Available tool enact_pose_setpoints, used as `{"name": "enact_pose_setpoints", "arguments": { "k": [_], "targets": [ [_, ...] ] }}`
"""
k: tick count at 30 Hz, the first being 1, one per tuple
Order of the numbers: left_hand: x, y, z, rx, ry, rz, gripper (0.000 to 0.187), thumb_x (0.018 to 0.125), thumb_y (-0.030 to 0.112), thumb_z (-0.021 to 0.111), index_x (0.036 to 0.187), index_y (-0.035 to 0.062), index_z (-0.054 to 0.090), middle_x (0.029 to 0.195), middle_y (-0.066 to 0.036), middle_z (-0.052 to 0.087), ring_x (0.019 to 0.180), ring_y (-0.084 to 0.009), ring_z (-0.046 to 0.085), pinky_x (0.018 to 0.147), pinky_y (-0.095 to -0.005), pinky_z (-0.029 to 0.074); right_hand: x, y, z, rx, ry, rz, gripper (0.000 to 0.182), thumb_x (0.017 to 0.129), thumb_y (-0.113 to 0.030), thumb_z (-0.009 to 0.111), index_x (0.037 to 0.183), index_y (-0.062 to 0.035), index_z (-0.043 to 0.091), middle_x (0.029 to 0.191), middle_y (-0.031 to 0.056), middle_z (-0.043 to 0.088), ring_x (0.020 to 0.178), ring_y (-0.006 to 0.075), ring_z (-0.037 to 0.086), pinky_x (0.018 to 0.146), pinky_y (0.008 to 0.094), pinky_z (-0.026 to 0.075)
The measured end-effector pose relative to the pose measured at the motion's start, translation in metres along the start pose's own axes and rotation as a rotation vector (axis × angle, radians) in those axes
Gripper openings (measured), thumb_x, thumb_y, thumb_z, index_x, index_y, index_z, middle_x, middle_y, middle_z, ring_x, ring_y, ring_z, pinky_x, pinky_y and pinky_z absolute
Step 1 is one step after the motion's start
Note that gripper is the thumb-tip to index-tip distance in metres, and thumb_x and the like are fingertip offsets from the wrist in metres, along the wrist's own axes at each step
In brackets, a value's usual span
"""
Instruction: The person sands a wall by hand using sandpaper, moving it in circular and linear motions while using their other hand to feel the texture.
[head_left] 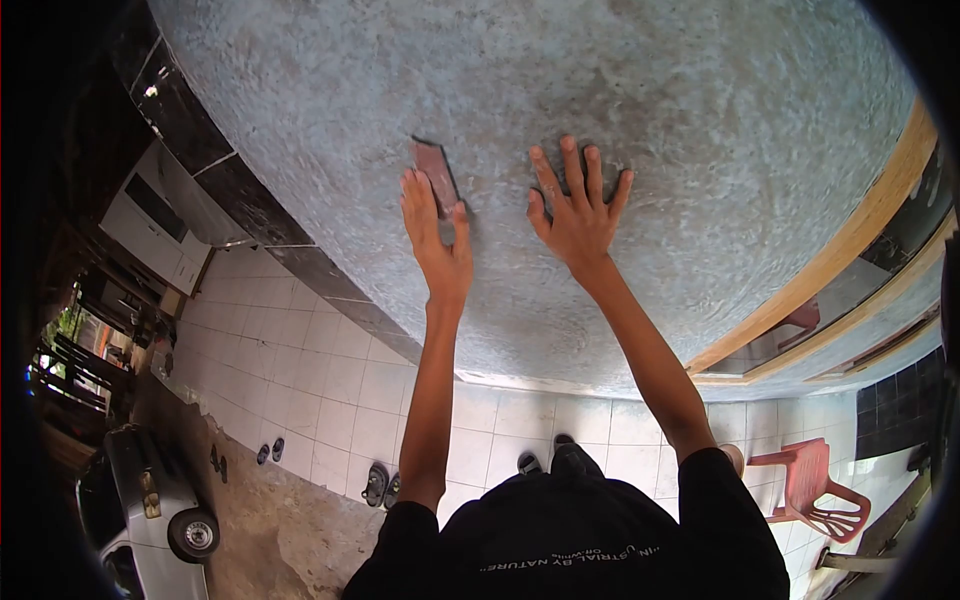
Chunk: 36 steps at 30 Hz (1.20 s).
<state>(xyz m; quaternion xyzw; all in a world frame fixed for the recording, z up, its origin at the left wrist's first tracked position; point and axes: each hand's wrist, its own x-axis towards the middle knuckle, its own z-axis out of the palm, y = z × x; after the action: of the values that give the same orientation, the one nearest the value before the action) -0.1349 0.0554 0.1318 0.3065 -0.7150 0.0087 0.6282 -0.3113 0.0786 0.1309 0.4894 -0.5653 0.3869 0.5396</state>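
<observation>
My left hand (437, 240) holds a reddish-brown strip that looks like folded sandpaper (433, 170) against the mottled blue-grey wall (330, 120). The strip lies between the thumb and the other fingers, with its upper end sticking out beyond the fingertips. To the right, my right hand (578, 210) rests on the same wall with its fingers spread, holding nothing. The wall around both hands shows darker, cloudy patches.
A wood-framed window (800, 315) borders the wall at right, and dark tiles (215, 165) edge it at left. On the tiled floor (320, 390) stand a red plastic chair (810, 480) and sandals (376, 484). A car (140, 510) is parked at lower left.
</observation>
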Motion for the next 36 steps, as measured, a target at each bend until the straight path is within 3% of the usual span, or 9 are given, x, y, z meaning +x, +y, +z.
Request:
{"name": "enact_pose_setpoints", "arguments": {
  "k": [8,15,21,27,36],
  "targets": [
    [-0.019,-0.007,0.006,0.000,-0.003,-0.016,0.057,0.095,0.015,0.054,0.145,-0.0022,0.031,0.152,-0.023,0.026,0.141,-0.0375,0.022,0.114,-0.0503,0.015,0.000,0.000,-0.001,0.040,-0.006,0.011,0.047,0.091,-0.040,0.043,0.138,-0.0394,0.046,0.150,-0.0049,0.037,0.142,0.0180,0.027,0.117,0.0539,0.007],
    [0.030,-0.001,-0.004,0.034,0.067,0.063,0.057,0.095,0.016,0.053,0.145,-0.0007,0.031,0.151,-0.023,0.027,0.141,-0.0377,0.023,0.114,-0.0505,0.015,-0.001,0.001,0.000,0.045,-0.001,0.008,0.048,0.090,-0.038,0.045,0.137,-0.0383,0.047,0.150,-0.0045,0.038,0.141,0.0184,0.028,0.117,0.0536,0.007],
    [-0.001,-0.003,0.004,-0.018,0.040,0.022,0.057,0.095,0.017,0.053,0.145,-0.0008,0.030,0.151,-0.023,0.027,0.141,-0.0377,0.022,0.115,-0.0502,0.014,-0.001,0.002,-0.001,0.048,-0.004,0.011,0.048,0.090,-0.038,0.046,0.137,-0.0379,0.048,0.149,-0.0040,0.039,0.141,0.0186,0.028,0.116,0.0535,0.006],
    [0.032,0.003,-0.007,0.008,0.057,0.044,0.058,0.095,0.017,0.053,0.145,-0.0007,0.030,0.151,-0.022,0.027,0.142,-0.0378,0.022,0.115,-0.0494,0.014,-0.001,0.001,0.000,0.044,0.003,0.010,0.047,0.090,-0.037,0.046,0.137,-0.0379,0.048,0.149,-0.0037,0.039,0.141,0.0190,0.029,0.116,0.0540,0.007],
    [-0.012,-0.001,0.001,0.028,-0.044,0.011,0.058,0.095,0.016,0.053,0.145,-0.0007,0.030,0.150,-0.022,0.029,0.142,-0.0368,0.021,0.115,-0.0495,0.013,0.000,0.002,-0.002,0.044,-0.001,0.005,0.047,0.090,-0.037,0.046,0.137,-0.0373,0.049,0.148,-0.0033,0.040,0.141,0.0194,0.030,0.116,0.0541,0.007]
  ]
}}
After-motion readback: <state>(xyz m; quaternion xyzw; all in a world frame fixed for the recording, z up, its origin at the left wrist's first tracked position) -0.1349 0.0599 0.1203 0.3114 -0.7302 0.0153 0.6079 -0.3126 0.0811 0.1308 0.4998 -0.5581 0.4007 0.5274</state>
